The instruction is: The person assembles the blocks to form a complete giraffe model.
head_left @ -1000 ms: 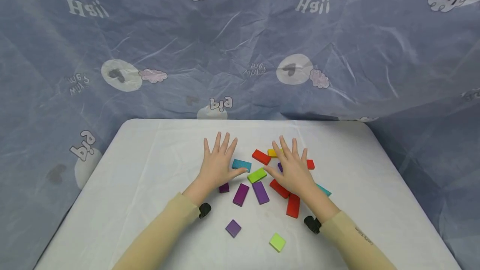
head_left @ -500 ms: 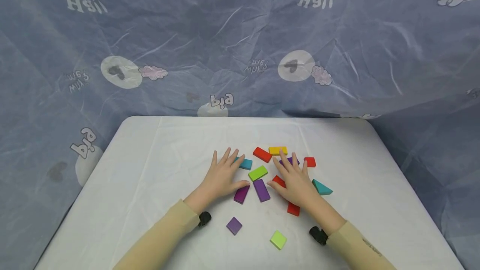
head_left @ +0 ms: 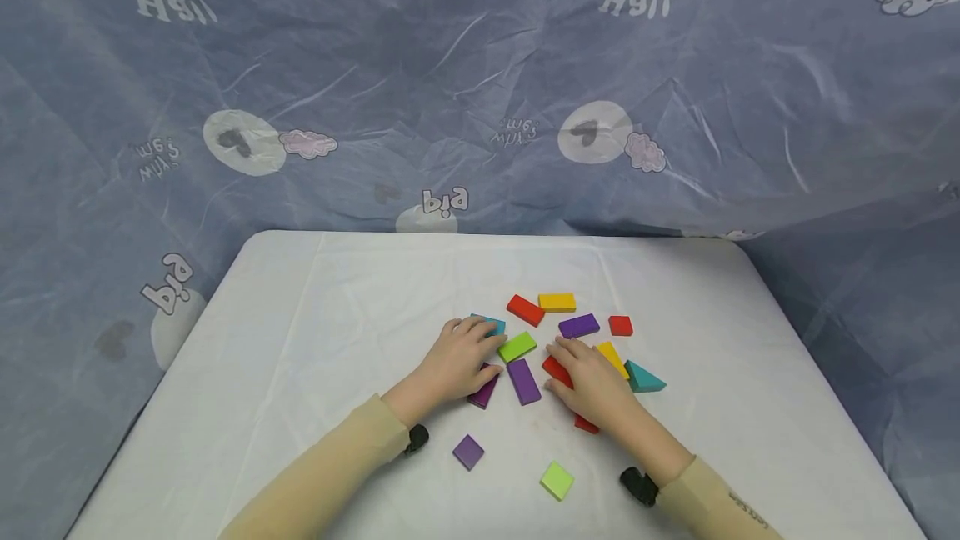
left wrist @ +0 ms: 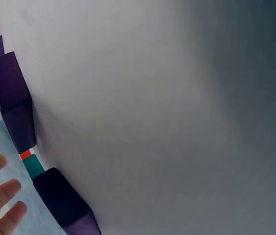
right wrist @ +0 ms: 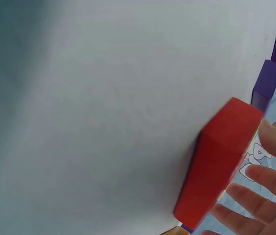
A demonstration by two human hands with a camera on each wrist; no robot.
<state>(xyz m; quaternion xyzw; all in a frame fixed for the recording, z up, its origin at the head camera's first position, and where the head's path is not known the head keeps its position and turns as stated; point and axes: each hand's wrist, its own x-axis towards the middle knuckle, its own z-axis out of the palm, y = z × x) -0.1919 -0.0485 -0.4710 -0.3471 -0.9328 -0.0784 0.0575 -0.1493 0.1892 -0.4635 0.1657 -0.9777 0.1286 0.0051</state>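
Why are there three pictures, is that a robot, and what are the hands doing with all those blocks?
No robot here! These are a person's left hand and right hand. The wide picture comes from a camera on the person's head, looking down. The other two come from cameras on the wrists, probably those black gadgets. On the white table lie colourful blocks, including a teal triangle. The red block looks huge in the right wrist picture because it's close. The fingers reach over some blocks, but I can't see either hand gripping one.
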